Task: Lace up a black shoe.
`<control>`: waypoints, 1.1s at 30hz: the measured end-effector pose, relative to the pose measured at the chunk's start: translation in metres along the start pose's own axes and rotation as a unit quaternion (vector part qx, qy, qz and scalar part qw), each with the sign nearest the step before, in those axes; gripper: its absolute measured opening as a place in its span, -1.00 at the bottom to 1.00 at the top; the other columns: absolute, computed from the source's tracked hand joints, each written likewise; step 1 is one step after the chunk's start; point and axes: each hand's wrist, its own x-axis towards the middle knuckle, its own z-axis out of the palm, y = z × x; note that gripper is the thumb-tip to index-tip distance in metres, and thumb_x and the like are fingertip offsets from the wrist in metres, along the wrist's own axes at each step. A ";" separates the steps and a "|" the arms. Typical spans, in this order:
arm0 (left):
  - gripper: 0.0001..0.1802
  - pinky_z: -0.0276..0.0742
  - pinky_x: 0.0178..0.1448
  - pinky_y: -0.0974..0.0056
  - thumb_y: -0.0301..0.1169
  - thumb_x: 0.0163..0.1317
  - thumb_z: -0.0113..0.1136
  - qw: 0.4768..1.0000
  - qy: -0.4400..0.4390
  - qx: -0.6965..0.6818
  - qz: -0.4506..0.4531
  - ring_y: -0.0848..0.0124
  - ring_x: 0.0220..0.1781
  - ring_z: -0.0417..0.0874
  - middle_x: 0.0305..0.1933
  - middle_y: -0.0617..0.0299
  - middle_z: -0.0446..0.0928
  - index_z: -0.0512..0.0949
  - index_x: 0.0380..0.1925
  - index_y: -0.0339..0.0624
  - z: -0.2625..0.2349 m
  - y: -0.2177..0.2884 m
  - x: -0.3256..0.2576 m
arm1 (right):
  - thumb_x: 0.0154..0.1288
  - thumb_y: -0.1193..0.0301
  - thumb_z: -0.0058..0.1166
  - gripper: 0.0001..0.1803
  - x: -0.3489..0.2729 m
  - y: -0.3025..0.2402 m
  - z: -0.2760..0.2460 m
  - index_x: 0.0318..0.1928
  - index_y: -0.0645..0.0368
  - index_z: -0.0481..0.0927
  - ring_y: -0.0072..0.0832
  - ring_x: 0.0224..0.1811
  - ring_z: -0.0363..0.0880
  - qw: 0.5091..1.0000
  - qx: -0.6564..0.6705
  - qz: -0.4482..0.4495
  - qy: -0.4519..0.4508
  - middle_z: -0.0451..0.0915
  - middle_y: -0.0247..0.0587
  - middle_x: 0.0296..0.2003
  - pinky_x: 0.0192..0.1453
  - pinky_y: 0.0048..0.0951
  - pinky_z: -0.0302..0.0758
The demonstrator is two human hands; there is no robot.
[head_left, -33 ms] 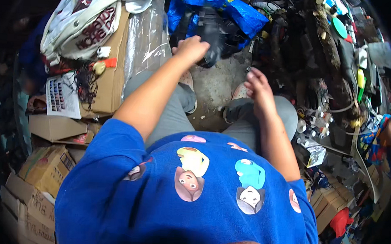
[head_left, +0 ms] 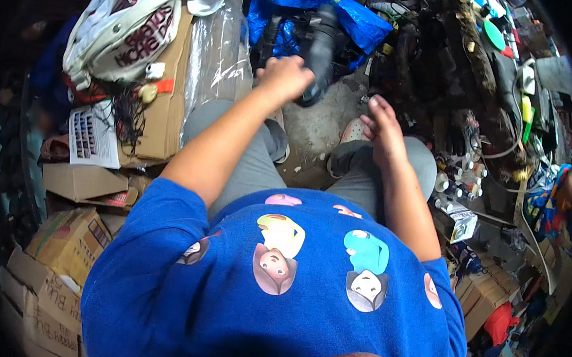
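Gripping a long black tool [head_left: 320, 53] near its lower end, the left hand [head_left: 282, 77] is being held curled about it, fingers closed, with the tool standing nearly upright before a blue bag [head_left: 348, 12]. The right hand [head_left: 384, 125] is being held loosely open, fingers spread and touching nothing, above the right knee. Grey trousers [head_left: 247, 169] are being worn, and two feet in light shoes [head_left: 351, 133] are being rested on a bare concrete floor [head_left: 315, 125]. A clear plastic sheet [head_left: 218, 56] is being draped over a cardboard box [head_left: 162, 118] just left of the leg. Cables and small bottles [head_left: 452, 185] are being kept crowded to the right.
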 end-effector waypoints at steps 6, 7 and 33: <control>-0.80 0.25 0.03 -0.01 -0.35 -0.06 0.16 0.870 0.054 0.111 0.477 0.30 0.04 0.43 -0.07 0.26 0.46 0.48 -0.35 -0.05 0.011 0.025 -0.153 | 0.06 -0.11 0.26 -0.02 -0.012 0.000 -0.011 0.33 0.19 0.18 -0.20 0.04 0.46 0.974 0.178 0.088 0.108 0.25 0.02 0.29 0.10 -0.14 0.36; -0.79 0.25 0.03 0.00 -0.34 -0.06 0.16 0.844 0.032 0.123 0.521 0.32 0.04 0.43 -0.08 0.27 0.46 0.48 -0.35 -0.04 0.014 0.025 -0.164 | 0.06 -0.11 0.26 -0.02 -0.013 0.002 -0.012 0.33 0.19 0.18 -0.20 0.04 0.46 0.973 0.180 0.091 0.114 0.25 0.02 0.29 0.10 -0.14 0.36; -0.58 0.52 -0.04 0.38 -0.44 0.02 0.35 0.822 -0.207 -0.499 0.182 0.50 -0.23 0.62 -0.21 0.21 0.62 0.54 -0.09 -0.33 -0.087 0.036 -0.178 | 0.14 0.34 0.30 -0.50 -0.140 -0.062 -0.018 0.07 0.23 0.46 -0.54 -0.03 0.50 0.938 -0.021 -0.297 -0.178 0.58 -0.32 -0.11 0.16 -0.42 0.38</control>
